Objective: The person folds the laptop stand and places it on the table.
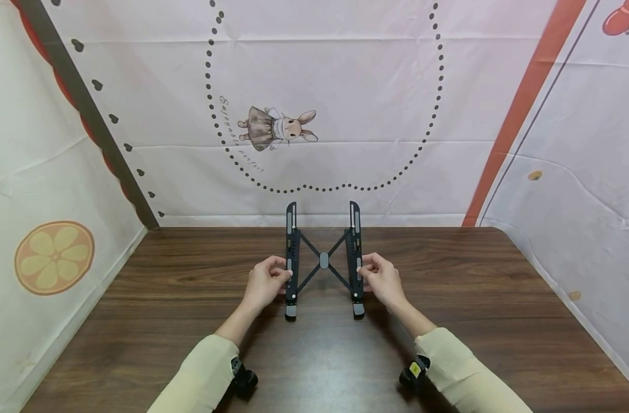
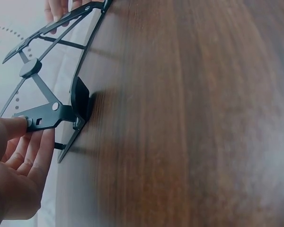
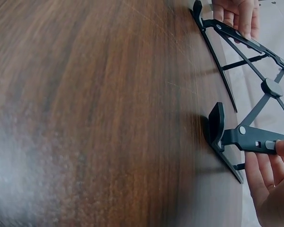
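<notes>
A black folding stand (image 1: 323,260) stood opened out near the middle of the counter (image 1: 325,355), toward its far side, with the near ends low and the far ends raised. Its left rail (image 1: 294,246) and right rail (image 1: 353,252) ran from near to far, set well apart, and thin crossed bars joined them at a rounded hub (image 3: 271,87) between the two. At the near end of each rail was an upturned lip, the left lip (image 1: 291,311) and the right lip (image 1: 358,310) both with grey faces. Lower bars ran beneath the rails, close along the counter; whether every part of them touched it could not be told.

The person's left grip (image 1: 265,281), a bare hand, was closed on the left rail from its outer side, thumb on top and fingers beneath. The right grip (image 1: 384,281) pinched the right rail in the same manner from the right, thumb above and fingers under.

Pale yellow sleeves (image 1: 201,373) covered both forearms, and a small black wrist camera (image 1: 244,378) sat at each cuff. Beyond the counter's far edge hung a white cloth (image 1: 345,86) printed with a rabbit in a dress (image 1: 288,127), and an orange slice (image 1: 55,258) was printed on the left side
</notes>
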`<state>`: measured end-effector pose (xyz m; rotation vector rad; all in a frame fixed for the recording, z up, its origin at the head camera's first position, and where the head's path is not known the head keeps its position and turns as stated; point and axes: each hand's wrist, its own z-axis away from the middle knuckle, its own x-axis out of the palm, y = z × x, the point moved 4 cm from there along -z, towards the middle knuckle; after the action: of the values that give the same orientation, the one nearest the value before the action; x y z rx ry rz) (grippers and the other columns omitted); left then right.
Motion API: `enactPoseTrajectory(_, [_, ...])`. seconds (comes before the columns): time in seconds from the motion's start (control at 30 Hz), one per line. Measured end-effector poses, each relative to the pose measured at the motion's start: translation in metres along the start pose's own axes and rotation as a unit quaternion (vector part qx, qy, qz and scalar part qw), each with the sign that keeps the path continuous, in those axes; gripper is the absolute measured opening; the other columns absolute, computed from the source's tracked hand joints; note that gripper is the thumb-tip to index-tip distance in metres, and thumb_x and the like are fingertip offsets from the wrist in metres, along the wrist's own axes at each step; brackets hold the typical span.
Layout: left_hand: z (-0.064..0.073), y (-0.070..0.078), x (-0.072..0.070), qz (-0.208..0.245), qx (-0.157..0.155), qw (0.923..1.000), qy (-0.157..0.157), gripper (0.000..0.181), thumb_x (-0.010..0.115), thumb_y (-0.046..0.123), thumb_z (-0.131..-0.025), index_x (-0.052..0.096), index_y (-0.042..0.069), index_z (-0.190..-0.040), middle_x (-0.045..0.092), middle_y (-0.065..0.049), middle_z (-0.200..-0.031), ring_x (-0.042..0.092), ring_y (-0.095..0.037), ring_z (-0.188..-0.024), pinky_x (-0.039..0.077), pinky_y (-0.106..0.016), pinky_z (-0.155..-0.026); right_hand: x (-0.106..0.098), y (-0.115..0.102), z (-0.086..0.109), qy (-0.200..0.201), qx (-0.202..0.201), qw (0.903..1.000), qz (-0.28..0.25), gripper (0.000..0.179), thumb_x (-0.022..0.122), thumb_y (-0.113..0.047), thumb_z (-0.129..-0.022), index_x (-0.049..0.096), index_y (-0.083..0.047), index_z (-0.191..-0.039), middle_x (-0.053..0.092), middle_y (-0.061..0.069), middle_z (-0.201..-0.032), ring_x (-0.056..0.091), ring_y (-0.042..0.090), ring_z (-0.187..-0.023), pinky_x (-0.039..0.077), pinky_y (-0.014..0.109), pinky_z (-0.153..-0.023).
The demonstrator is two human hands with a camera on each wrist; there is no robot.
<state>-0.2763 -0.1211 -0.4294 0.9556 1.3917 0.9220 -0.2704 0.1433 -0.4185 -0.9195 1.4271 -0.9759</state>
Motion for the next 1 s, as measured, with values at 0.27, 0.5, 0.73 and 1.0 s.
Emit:
enactPoseTrajectory(0.27, [0.001, 0.001, 0.004, 0.006, 0.004, 1.0000, 0.000, 0.020, 0.063, 0.006, -0.085, 0.061, 0.005, -0.104, 0.069, -0.008, -0.079, 0.064, -0.017, -0.063, 0.054, -0.031, -0.057, 0.004, 0.000, 0.000, -0.002, 0.005, 1.0000, -0.006, 0.021, 0.059, -0.007, -0.088, 0.062, -0.007, -0.109, 0.062, 0.009, -0.087, 0.063, 0.017, -0.068, 0.055, 0.038, -0.063])
enactPoseTrajectory(0.5, [0.001, 0.002, 0.007, 0.007, 0.001, 1.0000, -0.002, 0.020, 0.063, 0.007, -0.085, 0.061, 0.005, -0.105, 0.069, -0.008, -0.079, 0.064, -0.016, -0.062, 0.054, -0.030, -0.056, 0.007, -0.001, -0.001, -0.007, 0.005, 0.9999, -0.009, 0.023, 0.059, -0.007, -0.087, 0.061, -0.006, -0.110, 0.061, 0.009, -0.086, 0.063, 0.015, -0.068, 0.055, 0.038, -0.062])
enactPoseTrajectory(0.73, [0.000, 0.003, 0.010, 0.007, 0.003, 1.0000, -0.005, 0.020, 0.063, 0.008, -0.085, 0.060, 0.006, -0.105, 0.069, -0.010, -0.080, 0.064, -0.016, -0.062, 0.054, -0.030, -0.057, 0.010, -0.003, -0.001, -0.016, 0.000, 0.9999, -0.007, 0.024, 0.059, -0.008, -0.088, 0.061, -0.006, -0.112, 0.061, 0.009, -0.087, 0.062, 0.017, -0.068, 0.055, 0.037, -0.063])
enactPoseTrajectory(1.0, [0.000, 0.006, 0.014, 0.009, 0.006, 0.9999, -0.008, 0.021, 0.063, 0.007, -0.085, 0.060, 0.004, -0.106, 0.068, -0.009, -0.078, 0.063, -0.016, -0.061, 0.054, -0.030, -0.056, 0.014, -0.005, -0.002, -0.017, -0.001, 0.9998, -0.013, 0.025, 0.059, -0.008, -0.087, 0.061, -0.006, -0.112, 0.062, 0.010, -0.088, 0.063, 0.017, -0.068, 0.055, 0.038, -0.064])
